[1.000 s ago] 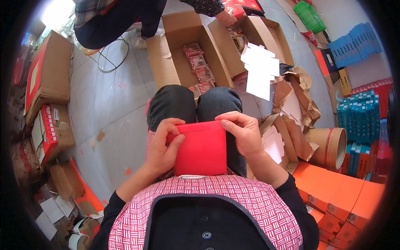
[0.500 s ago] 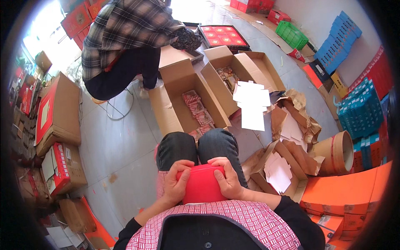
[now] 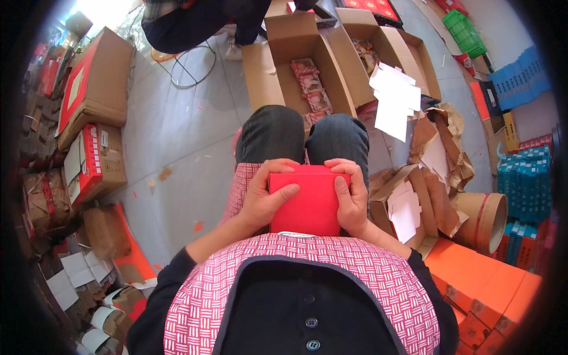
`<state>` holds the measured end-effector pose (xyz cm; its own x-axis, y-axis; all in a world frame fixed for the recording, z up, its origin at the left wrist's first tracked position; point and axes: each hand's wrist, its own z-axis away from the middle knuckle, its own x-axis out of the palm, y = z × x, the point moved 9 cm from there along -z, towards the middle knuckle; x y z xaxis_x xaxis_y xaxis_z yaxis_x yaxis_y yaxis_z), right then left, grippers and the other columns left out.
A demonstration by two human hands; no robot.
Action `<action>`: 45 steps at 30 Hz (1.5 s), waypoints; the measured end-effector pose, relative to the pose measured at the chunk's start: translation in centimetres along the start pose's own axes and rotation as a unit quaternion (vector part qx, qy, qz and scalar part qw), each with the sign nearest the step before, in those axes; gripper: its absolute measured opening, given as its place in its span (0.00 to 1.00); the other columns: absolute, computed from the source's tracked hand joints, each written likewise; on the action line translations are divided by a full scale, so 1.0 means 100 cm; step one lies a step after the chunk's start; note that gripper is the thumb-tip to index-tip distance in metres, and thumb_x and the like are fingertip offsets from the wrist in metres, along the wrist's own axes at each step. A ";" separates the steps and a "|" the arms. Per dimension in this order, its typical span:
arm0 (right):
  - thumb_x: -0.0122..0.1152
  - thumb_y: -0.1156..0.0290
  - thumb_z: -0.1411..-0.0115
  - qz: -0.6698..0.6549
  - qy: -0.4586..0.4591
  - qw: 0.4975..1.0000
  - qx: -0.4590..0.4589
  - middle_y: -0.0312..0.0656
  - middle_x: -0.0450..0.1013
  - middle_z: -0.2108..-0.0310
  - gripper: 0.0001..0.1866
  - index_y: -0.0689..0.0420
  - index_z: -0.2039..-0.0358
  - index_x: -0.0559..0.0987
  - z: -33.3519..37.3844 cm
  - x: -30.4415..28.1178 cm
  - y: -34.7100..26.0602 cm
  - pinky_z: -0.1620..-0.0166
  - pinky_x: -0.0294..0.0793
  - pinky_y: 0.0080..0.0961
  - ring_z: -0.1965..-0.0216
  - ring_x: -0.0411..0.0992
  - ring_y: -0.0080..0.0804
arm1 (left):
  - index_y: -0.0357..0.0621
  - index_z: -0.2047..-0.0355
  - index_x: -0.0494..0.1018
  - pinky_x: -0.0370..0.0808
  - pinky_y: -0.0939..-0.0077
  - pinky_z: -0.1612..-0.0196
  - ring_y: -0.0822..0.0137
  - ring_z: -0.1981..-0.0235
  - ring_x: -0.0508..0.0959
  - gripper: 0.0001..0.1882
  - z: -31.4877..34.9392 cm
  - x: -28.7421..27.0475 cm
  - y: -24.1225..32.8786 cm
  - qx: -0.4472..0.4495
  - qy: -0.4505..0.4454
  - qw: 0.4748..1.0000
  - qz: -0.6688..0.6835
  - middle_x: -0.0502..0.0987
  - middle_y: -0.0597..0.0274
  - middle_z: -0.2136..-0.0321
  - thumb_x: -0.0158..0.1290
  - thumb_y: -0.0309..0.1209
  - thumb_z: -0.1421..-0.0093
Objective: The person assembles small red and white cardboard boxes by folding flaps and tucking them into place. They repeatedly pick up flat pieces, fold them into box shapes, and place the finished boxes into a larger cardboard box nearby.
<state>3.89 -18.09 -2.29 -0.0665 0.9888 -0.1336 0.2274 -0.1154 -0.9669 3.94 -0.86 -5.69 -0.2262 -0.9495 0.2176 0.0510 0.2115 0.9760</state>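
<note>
- Box (image 3: 310, 204) in red, squarish, sits between both hands at the lap, just in front of the pink-and-white apron (image 3: 384, 284) and near the knees (image 3: 273, 133) in dark jeans.
- The left hand (image 3: 265, 195) grips its left side: thumb flat on the upper face, fingers bent around the far left corner.
- The right hand (image 3: 353, 202) grips the opposite side, thumb along the right edge, fingers curled at the far right corner; how far the fingertips reach underneath, I cannot tell.
- Beyond the knees stands an open carton (image 3: 290, 26) with a row of pinkish packs (image 3: 310, 86) inside.
- White card sheets (image 3: 393, 97) lie to the right of it, partly over a second open carton (image 3: 340, 53).
- Nearer on the right, a small carton (image 3: 379, 207) holds white card pieces (image 3: 404, 213), with a brown cardboard tube (image 3: 470, 220) beyond it.
- Orange boxes (image 3: 473, 272) are stacked at the lower right.
- At the top, another person (image 3: 201, 26) in dark trousers is partly cut off by the edge.
</note>
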 end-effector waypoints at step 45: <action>0.62 0.76 0.46 -0.039 0.312 0.894 0.320 0.36 0.74 0.71 0.07 0.64 0.67 0.78 -0.042 -0.319 0.325 0.68 0.72 0.24 0.71 0.72 0.23 | 0.38 0.53 0.65 0.79 0.66 0.63 0.63 0.61 0.79 0.19 -0.316 0.051 -0.171 -0.281 0.039 0.946 0.157 0.77 0.55 0.60 0.56 0.30 0.41</action>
<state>17.49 -52.96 -28.55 0.5426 0.8331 -0.1072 -0.3699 0.1224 -0.9210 32.61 -16.67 -21.23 -0.0427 -0.8792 0.4745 0.6174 0.3502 0.7044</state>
